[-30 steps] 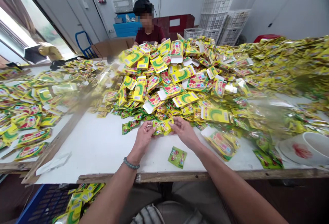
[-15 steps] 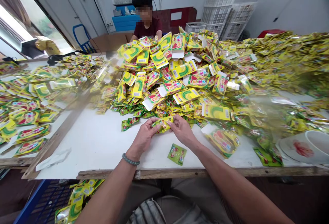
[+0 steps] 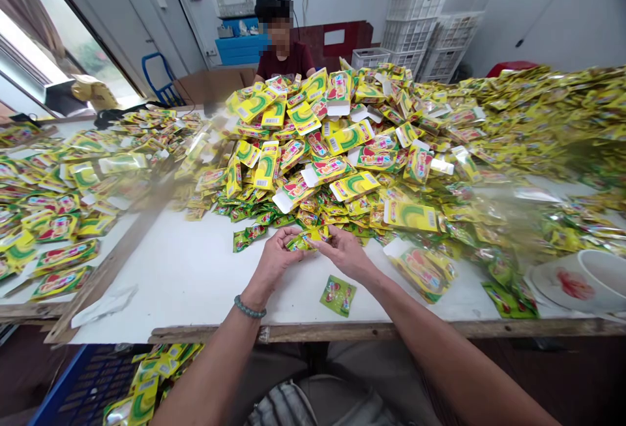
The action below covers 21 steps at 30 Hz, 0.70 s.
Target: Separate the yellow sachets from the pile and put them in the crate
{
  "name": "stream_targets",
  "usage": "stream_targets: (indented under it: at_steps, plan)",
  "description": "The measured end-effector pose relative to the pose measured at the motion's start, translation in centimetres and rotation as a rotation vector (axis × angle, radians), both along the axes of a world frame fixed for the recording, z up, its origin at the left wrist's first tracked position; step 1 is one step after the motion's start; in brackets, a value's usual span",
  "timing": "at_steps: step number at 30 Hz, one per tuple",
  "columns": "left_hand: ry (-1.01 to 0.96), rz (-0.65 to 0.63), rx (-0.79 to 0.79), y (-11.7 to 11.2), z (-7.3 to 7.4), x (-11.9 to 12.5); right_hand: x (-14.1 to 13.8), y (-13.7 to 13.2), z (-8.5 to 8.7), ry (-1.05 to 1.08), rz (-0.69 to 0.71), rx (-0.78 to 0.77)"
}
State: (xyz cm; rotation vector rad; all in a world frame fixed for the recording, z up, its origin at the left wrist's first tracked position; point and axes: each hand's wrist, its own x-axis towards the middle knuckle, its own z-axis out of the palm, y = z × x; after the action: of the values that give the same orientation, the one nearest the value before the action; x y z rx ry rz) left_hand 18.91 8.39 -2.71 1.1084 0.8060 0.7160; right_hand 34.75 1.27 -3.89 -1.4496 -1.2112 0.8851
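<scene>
Between my hands, just above the white table, is a small yellow-and-green candy packet (image 3: 308, 239). My left hand (image 3: 280, 253) grips its left end, thumb along the near side; a beaded bracelet is on that wrist. The fingers of my right hand (image 3: 345, 251) close on the packet's right end. A flat green sachet (image 3: 338, 295) lies on the table below my right hand. Another green sachet (image 3: 248, 237) lies left of the packet, at the foot of a heap of yellow candy boxes (image 3: 328, 168). Small green sachets show under the heap.
Across the heap sits a person (image 3: 283, 60). A white mug (image 3: 581, 280) stands at the right. More boxes (image 3: 63, 227) lie beyond a wooden strip (image 3: 110, 259) on the left. A blue crate (image 3: 73, 380) with packets is below the table edge, and white crates (image 3: 411, 28) are stacked behind.
The packet has tilted slightly between my hands, and the right thumb has shifted over it. The view has moved a little; the person opposite has raised their head slightly.
</scene>
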Motion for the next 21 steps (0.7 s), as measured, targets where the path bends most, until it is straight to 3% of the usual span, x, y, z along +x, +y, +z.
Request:
stream_targets:
  at_steps: [4,8,13,21]
  plan:
    - [0.022,-0.025,-0.025,-0.35,0.18,0.35,-0.32,0.02,0.69,0.15,-0.032,-0.04]
    - [0.006,-0.137,-0.1,-0.47,0.23,0.47,-0.53,0.24,1.04,0.32,-0.093,0.001]
    - [0.011,-0.138,0.069,-0.41,0.05,0.27,-0.26,0.45,0.46,0.2,-0.159,-0.055]
    - [0.095,-0.084,-0.017,-0.25,-0.16,0.71,0.16,0.28,0.86,0.064,-0.178,0.055]
